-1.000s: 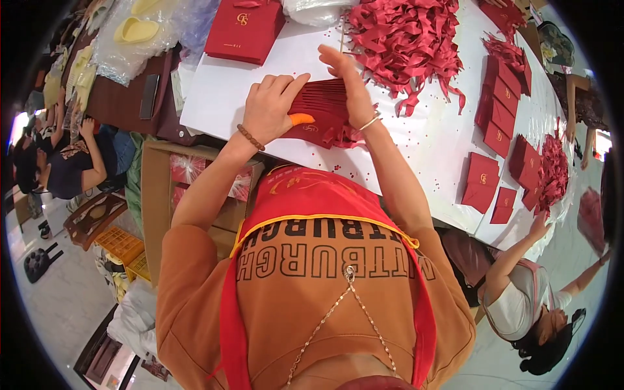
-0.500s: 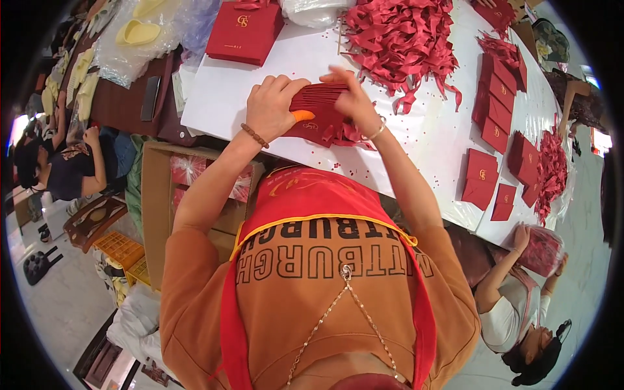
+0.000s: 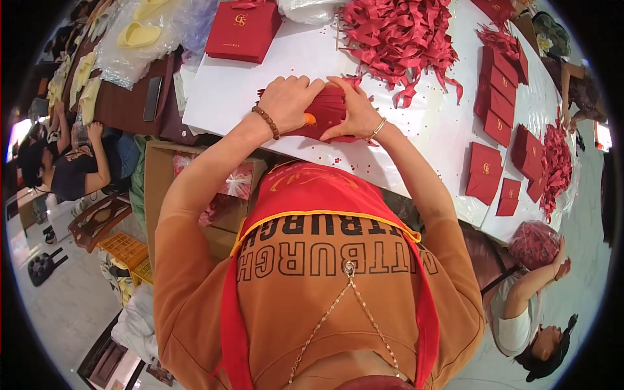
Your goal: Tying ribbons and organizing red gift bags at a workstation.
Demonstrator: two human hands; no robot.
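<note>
Left of the ribbon heap (image 3: 400, 45), left hand (image 3: 289, 103) and right hand (image 3: 356, 114) clasp a red stack (image 3: 330, 107), likely squaring it; next, even pressure.

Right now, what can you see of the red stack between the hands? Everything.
The red stack is deep red: many thin, flat layers, paper or card by the look, their edges slightly uneven. It sits close to the near edge of the white table. The left hand grips its left part, thumb covered in orange; the right hand spans its right end. Both hide much of it, so its count can't be told.
</note>
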